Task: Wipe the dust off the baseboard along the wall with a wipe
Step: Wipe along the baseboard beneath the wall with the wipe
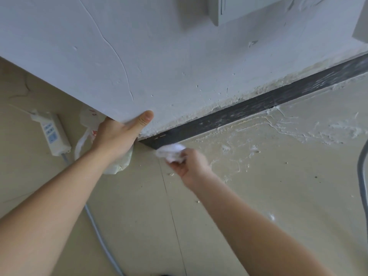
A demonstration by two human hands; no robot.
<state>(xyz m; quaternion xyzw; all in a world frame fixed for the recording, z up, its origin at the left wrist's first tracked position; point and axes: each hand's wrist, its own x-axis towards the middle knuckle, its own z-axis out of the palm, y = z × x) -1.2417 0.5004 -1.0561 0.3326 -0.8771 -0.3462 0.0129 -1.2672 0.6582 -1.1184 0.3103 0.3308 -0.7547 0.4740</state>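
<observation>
— Where is the wipe (171, 152) on your feed?

— Crumpled into a white wad in my right hand (189, 166). The fingers are curled round it and pinch it from below. It sits at the near end of the baseboard (258, 105), right at the wall's outer corner. The wad is blurred, so I cannot tell whether it actually touches the dark strip.

— And the other hand?

— My left hand (117, 136) is braced on that same corner of the wall (159, 56). The thumb lies straight and flat on the white face, while the fingers go round the edge out of sight (so I cannot tell how far they curl).

— What does the strip look like?

— Black, flecked with pale dust, with crumbly plaster along its top edge.

— Anything else nearby?

— White smears on the floor (278, 196) just beside the baseboard, a plastic bag (116, 166) behind my left wrist, and a power strip (52, 135) further left with a grey cable (95, 226) trailing towards me.
</observation>
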